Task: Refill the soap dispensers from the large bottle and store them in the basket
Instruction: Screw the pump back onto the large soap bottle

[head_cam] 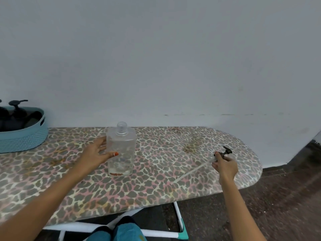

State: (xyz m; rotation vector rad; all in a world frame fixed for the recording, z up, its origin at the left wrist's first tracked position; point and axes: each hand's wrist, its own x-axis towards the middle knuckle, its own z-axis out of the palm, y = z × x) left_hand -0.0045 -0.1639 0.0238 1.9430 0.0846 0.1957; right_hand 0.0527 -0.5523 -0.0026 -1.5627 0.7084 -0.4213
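Note:
A large clear bottle (121,150) stands upright in the middle of the ironing board, its neck uncapped and only a little liquid at the bottom. My left hand (97,153) grips its left side, thumb across the front. My right hand (225,165) is out to the right and holds a black pump head (226,152), whose clear dip tube (190,173) slants down to the left over the board. At the far left a teal ribbed basket (29,138) holds dark soap dispensers (17,110) with black pumps.
The ironing board (156,185) has a leopard-print cover and ends in a rounded tip at the right. A plain wall stands right behind it. Dark floor (286,197) lies to the right and below. White board legs (177,220) and my knees show under the near edge.

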